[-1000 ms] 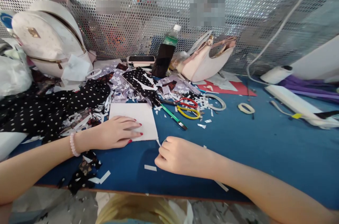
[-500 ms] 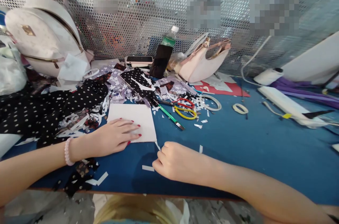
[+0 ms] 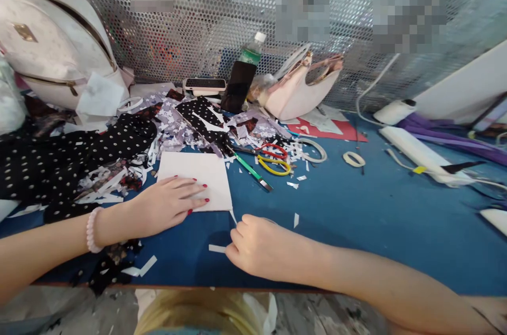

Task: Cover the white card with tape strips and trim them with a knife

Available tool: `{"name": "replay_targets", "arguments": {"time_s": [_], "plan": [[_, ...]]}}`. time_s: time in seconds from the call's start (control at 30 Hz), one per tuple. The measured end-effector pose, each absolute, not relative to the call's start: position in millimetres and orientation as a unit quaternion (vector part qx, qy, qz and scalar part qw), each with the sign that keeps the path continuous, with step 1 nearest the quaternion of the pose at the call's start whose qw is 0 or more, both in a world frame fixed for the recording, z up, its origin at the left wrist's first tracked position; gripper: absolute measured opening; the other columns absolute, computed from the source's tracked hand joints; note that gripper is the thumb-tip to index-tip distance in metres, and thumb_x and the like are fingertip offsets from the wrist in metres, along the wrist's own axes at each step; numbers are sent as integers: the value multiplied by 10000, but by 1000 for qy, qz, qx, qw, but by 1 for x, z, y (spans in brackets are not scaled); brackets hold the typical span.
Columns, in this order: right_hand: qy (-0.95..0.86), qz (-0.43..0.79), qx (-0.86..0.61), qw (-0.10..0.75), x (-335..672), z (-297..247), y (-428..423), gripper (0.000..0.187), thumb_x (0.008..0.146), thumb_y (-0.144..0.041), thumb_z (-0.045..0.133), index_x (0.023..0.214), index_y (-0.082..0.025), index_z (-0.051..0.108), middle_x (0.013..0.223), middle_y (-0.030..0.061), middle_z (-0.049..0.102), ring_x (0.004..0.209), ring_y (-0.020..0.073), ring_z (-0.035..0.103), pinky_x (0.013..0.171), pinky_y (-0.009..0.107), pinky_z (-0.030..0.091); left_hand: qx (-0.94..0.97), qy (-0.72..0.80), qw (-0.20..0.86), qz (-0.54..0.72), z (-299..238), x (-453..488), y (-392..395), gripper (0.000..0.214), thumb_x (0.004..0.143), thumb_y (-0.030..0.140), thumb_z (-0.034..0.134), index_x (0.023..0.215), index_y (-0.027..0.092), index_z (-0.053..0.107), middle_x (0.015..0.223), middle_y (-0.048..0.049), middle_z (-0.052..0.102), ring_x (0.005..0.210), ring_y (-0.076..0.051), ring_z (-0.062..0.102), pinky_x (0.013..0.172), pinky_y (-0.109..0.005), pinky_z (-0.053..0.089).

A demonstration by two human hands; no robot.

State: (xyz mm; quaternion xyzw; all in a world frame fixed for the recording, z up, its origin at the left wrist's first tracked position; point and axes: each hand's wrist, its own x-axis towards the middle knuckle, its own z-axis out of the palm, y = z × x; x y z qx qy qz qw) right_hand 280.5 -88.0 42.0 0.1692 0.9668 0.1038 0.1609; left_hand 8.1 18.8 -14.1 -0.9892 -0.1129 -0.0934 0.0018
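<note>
Left hand (image 3: 160,207), fingers flat, presses the panel (image 3: 198,166): probably light, stiff, best edge-held; right hand (image 3: 253,248), five o'clock, pinches strip (image 3: 233,216).

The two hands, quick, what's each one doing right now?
Left hand: open, resting on the white square.
Right hand: closed, holding the thin white strip at the square's corner.

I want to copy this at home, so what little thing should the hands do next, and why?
Probably the right hand should give the thin white strip a gentle tug, while the left hand steadies the white square. The strip runs from the square's near right corner to the closed right hand, and the left hand is spread over the square.
</note>
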Motion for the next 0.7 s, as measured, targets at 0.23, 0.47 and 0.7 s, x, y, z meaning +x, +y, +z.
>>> {"name": "replay_targets", "arguments": {"time_s": [0.23,0.47,0.7], "plan": [[980,60,144,125,276,33,-98,162,955,-150,661,814,-206,602,657,28,664,562,187,536,535,356,177,-988,-123,-9,-87,-13,9,19,414,1119,271,482,1518,266,594,1590,-47,603,1444,-246,560,1240,-379,355],[959,165,231,7,295,40,-106,168,936,-75,556,837,-202,603,636,2,570,571,182,446,602,368,185,-988,-123,-4,-96,-9,9,22,400,1134,282,461,1507,285,606,1586,-27,610,1420,-246,568,1210,-378,356],[908,263,280,-165,309,62,-79,335,935,-9,486,679,-213,558,611,2,443,630,194,323,622,362,207,-986,-136,-12,-92,-2,12,18,375,1126,307,490,1468,290,642,1544,-56,646,1393,-270,594,1229,-444,339]]}}
